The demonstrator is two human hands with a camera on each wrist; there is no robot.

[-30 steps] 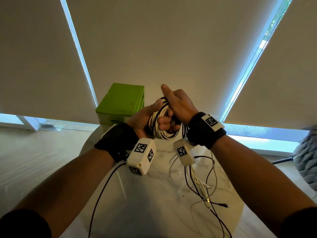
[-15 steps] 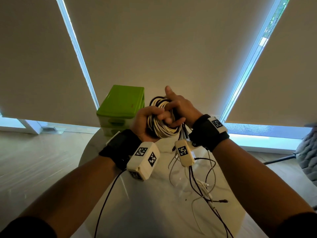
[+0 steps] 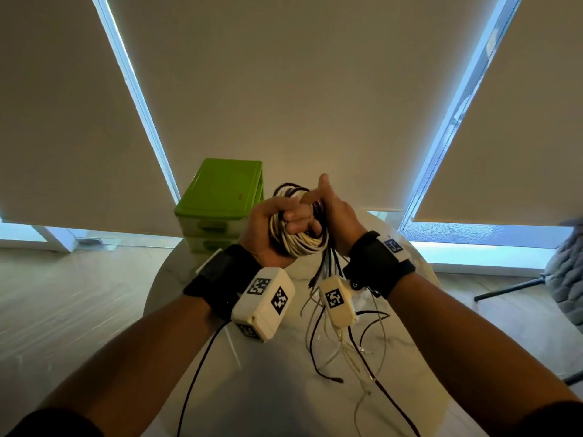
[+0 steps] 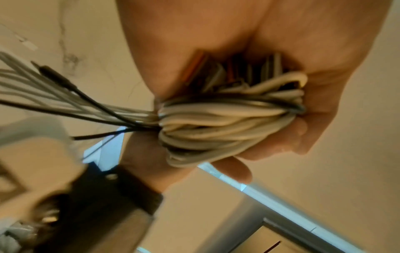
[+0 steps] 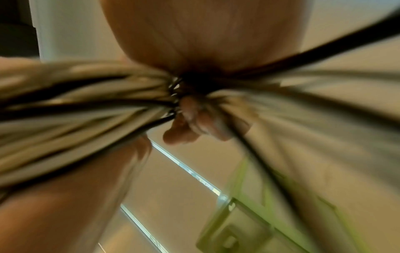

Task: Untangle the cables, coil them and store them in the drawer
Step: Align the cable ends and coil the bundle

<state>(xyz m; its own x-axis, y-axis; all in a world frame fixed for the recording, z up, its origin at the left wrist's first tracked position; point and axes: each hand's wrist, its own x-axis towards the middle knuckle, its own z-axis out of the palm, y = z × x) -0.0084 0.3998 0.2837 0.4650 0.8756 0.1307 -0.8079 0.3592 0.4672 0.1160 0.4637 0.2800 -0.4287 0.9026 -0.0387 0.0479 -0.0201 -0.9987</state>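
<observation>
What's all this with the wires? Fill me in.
A person is bundling cables over a round white table. The left hand grips a coil of white and black cables, while the right hand grips its other side. Loose cable ends trail from the coil down onto the table. The green drawer unit stands behind the hands with its drawers closed, so nothing is stored yet.
</observation>
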